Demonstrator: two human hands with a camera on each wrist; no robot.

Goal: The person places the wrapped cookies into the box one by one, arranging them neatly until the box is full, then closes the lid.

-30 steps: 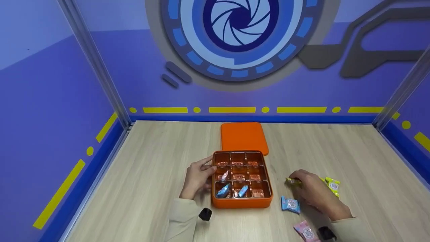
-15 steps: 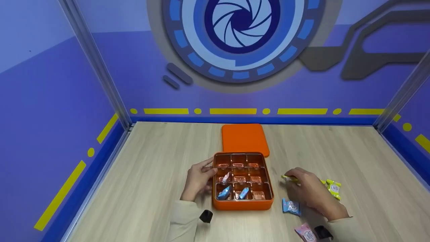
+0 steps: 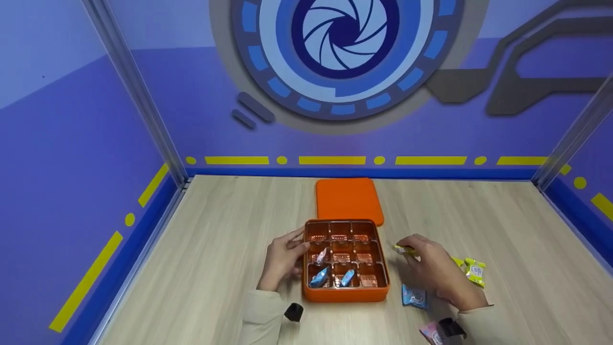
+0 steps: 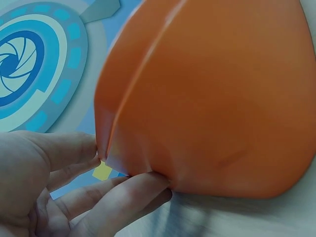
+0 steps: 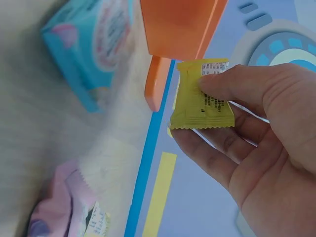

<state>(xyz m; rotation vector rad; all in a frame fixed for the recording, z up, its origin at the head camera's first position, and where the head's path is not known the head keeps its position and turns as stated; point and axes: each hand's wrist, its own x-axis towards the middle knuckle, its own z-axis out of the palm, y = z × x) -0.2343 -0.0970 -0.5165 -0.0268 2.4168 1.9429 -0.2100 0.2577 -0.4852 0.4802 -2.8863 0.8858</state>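
An orange box [image 3: 346, 294] with several clear-walled compartments sits on the table. Two blue-wrapped candies [image 3: 319, 277] lie in its front row, left and middle. A pink-wrapped candy [image 3: 322, 255] is in the middle row's left compartment. My left hand [image 3: 283, 258] holds the box by its left side, with thumb and fingers against the wall in the left wrist view. Right of the box, raised off the table, my right hand [image 3: 438, 268] pinches a yellow-wrapped candy [image 5: 202, 108] between thumb and fingers.
Behind the box lies its orange lid [image 3: 348, 199]. On the right are more yellow candies [image 3: 474, 272], a blue candy [image 3: 414, 296] and a pink candy [image 3: 433, 332], partly hidden by the wrist camera. Blue-purple panels [image 3: 287, 143] border the table.
My right hand has moved left towards the box with the yellow candy in its grip. The left hand stays on the box's side. The head view has shifted slightly.
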